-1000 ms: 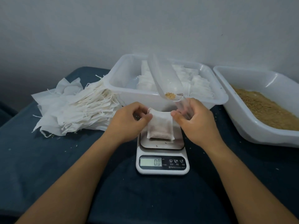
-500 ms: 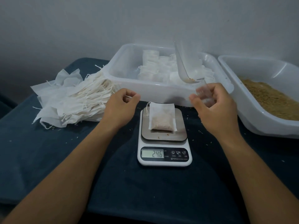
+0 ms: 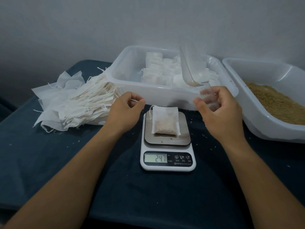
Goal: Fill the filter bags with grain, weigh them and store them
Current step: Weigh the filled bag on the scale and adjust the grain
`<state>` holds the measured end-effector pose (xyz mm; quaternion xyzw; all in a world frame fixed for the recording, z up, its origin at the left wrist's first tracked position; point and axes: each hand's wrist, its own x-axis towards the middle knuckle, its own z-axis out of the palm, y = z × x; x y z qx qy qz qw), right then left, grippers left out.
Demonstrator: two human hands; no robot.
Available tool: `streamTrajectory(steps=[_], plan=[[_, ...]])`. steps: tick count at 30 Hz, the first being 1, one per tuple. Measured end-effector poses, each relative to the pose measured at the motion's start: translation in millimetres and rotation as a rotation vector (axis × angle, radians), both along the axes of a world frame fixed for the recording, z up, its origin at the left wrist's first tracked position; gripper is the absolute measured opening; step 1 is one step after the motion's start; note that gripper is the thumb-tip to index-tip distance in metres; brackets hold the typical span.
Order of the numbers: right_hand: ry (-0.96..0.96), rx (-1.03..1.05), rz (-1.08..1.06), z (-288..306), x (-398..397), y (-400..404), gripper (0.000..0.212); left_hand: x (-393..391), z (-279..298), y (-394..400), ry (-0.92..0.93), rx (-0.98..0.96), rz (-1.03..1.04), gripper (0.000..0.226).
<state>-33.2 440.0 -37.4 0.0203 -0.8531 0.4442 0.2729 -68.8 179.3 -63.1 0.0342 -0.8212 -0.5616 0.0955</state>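
A white filter bag (image 3: 165, 120) filled with grain lies flat on the steel plate of a small kitchen scale (image 3: 167, 160), whose display reads 24.7. My left hand (image 3: 125, 111) hovers just left of the bag, fingers loosely curled, holding nothing. Right of the bag, my right hand (image 3: 219, 109) grips the handle of a clear plastic scoop (image 3: 188, 66), which points up and back with a few grains in its bowl. Neither hand touches the bag.
A heap of empty filter bags (image 3: 74, 103) lies at the left. A clear tub (image 3: 130, 86) behind the scale holds several filled bags. A white tub (image 3: 257, 123) of brown grain stands at the right. Loose grains dot the dark cloth.
Both hands let go of the bag and drew apart, leaving it on the scale. The reading rose from 0.0 to 24.7. The scoop tilted more upright.
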Motion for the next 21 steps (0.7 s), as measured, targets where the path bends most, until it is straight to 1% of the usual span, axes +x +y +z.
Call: streamTrajectory(steps=[3, 6, 9, 11, 13, 16, 17, 19, 21], plan=[[0.04, 0.006, 0.003, 7, 4, -2, 0.035, 3, 2, 2, -0.007, -0.024, -0.044, 0.003], [0.101, 0.022, -0.015, 20, 7, 2, 0.039, 6, 6, 6, 0.018, -0.05, -0.099, 0.007], [0.168, 0.089, -0.127, 41, 4, 23, 0.04, 10, 7, 9, 0.022, -0.127, -0.125, 0.013], [0.16, 0.142, -0.241, 56, -5, 53, 0.04, 10, 7, 11, 0.022, -0.185, -0.118, 0.018], [0.066, 0.204, -0.354, 66, -19, 92, 0.043, 9, 8, 15, 0.022, -0.214, -0.12, 0.022], [-0.21, 0.361, -0.504, 68, -41, 160, 0.041, 8, 12, 23, 0.01, -0.202, -0.159, 0.027], [-0.328, 0.417, -0.527, 65, -46, 179, 0.04, 9, 12, 25, 0.003, -0.198, -0.175, 0.027], [-0.561, 0.506, -0.5, 55, -55, 205, 0.036, 10, 15, 29, 0.004, -0.181, -0.205, 0.027], [-0.726, 0.624, -0.466, 42, -58, 216, 0.038, 13, 21, 31, 0.043, -0.147, -0.24, 0.025]])
